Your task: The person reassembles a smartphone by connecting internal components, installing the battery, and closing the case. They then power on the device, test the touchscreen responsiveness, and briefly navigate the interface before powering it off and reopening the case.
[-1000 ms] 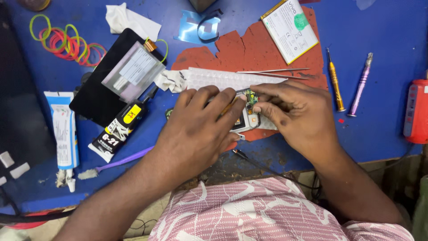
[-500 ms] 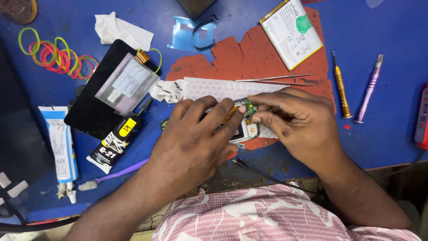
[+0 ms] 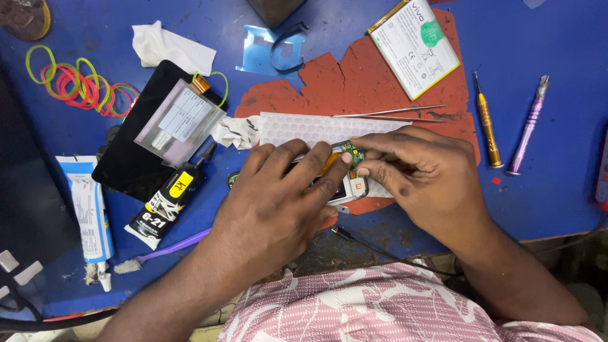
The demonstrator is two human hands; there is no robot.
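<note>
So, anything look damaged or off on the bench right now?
Yes: the red mat under the opened phone is torn, with ragged edges and missing pieces. A crumpled white tissue lies loose at upper left.

Even, fairly bright light falls from above on the blue bench (image 3: 557, 38), with saturated colours. Shadows are soft and short, showing mainly under the left hand (image 3: 278, 202) and right hand (image 3: 424, 177). Faint glare sits on the black screen panel (image 3: 126, 158) and the clear film on it. Focus is sharp at centre; the far left edge goes dark, and the near corners soften slightly.
</note>
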